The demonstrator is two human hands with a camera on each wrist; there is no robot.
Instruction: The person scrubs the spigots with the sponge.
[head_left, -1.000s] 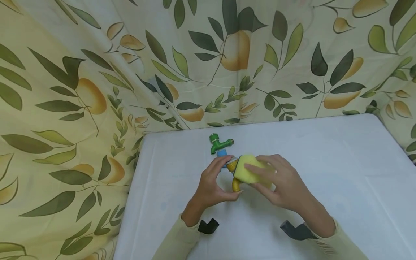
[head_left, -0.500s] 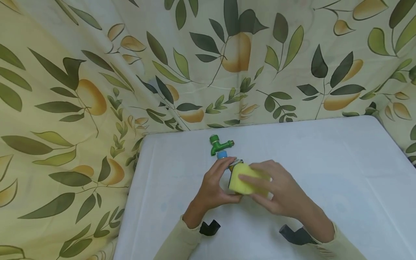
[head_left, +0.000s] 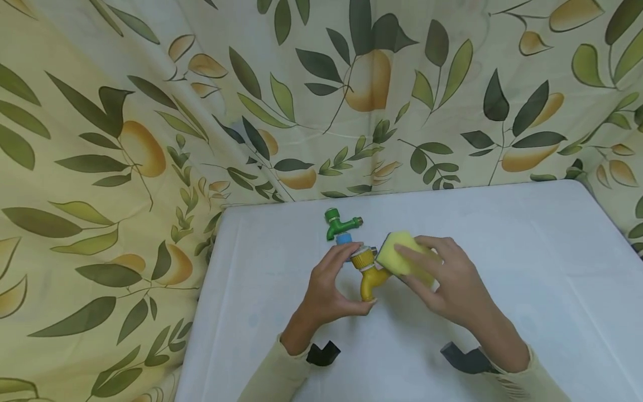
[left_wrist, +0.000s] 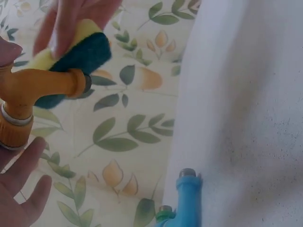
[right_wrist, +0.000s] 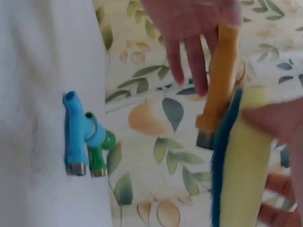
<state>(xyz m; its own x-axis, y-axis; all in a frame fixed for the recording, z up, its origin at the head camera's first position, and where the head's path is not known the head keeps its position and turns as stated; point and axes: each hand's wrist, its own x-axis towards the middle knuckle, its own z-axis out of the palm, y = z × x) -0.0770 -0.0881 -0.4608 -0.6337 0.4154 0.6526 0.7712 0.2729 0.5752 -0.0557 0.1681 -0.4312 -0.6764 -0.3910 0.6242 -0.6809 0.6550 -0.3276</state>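
Observation:
Between thumb and fingers, my left hand (head_left: 326, 287) pinches a yellow tap (head_left: 370, 279) by its knob and spout end, holding it up over the table. My right hand (head_left: 454, 279) grips a yellow sponge (head_left: 402, 254) with a dark green scouring side. In the left wrist view that scouring side (left_wrist: 85, 54) lies against or just behind the body of the tap (left_wrist: 45, 85). From the right wrist, the sponge (right_wrist: 246, 165) stands beside the threaded end of the tap (right_wrist: 220, 90); whether they touch there I cannot tell.
A green tap (head_left: 341, 224) lies toward the back of the white table (head_left: 502, 240). Just in front of it is a blue tap (head_left: 344, 239), partly hidden by my left hand in the head view. A leaf-patterned curtain (head_left: 427, 111) hangs behind and at the left.
The sponge covered much of the tap half a second ago. It has since moved up and right with my right hand, uncovering the spout and body. My left hand stays nearly still.

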